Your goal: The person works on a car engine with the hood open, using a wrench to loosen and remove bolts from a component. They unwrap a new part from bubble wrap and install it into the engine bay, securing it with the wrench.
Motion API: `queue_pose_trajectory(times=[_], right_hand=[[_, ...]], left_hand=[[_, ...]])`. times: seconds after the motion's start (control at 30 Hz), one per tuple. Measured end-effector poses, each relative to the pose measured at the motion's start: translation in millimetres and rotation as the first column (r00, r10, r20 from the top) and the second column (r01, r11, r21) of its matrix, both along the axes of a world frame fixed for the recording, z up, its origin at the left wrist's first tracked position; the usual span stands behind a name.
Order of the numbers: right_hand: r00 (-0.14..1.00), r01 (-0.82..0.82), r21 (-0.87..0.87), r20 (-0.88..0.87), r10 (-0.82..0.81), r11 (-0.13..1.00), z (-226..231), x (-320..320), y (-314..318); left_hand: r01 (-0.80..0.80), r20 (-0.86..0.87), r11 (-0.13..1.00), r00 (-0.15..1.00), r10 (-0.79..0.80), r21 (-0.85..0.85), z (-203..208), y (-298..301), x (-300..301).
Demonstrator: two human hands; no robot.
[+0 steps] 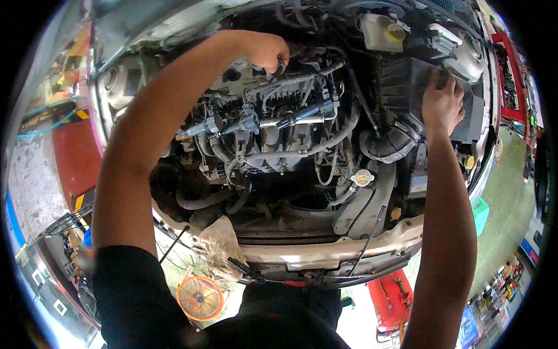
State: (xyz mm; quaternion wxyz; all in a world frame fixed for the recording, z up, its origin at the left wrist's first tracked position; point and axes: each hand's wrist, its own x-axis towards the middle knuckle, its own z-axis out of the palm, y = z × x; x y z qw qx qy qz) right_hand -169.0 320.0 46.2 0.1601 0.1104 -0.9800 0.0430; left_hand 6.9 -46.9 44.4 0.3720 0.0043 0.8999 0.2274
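My left hand [268, 53] reaches over the back of the engine [279, 128]. Its fingers are curled closed near a grey hose [285, 81]; whatever they hold is hidden. Spread fingers of my right hand [444, 106] rest on the black air filter box [398, 87] at the right of the engine bay. From that box a ribbed black intake hose [392, 142] bends toward the engine. Ignition coils [247, 122] lie tilted across the top of the engine, with wiring and hoses around them.
A cream reservoir with a yellow cap [395, 32] sits at the back right. A radiator cap [362, 177] is in front of the engine. A rag [218, 247] hangs over the front edge. On the floor stand an orange fan [200, 296] and a red tank [390, 299].
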Motion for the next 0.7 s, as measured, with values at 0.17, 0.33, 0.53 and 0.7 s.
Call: queue_pose_trajectory(times=[0.17,0.33,0.53,0.7], right_hand=[[1.000,0.008,-0.005,0.030,-0.008,1.000,1,1,-3],[1.000,0.004,0.002,0.008,-0.004,1.000,-1,0,-4],[1.000,0.015,0.017,0.026,-0.015,1.000,-1,0,0],[0.999,0.009,-0.013,0.041,-0.008,1.000,-2,0,-1]], left_hand=[[-0.057,-0.069,0.998,0.996,0.058,0.029,-11,-39,8],[0.008,-0.264,0.998,0.964,-0.025,-0.064,-26,-51,41],[-0.023,-0.153,0.987,0.988,-0.002,-0.157,-10,-31,39],[0.027,-0.220,0.976,0.973,-0.076,-0.218,-14,-21,38]])
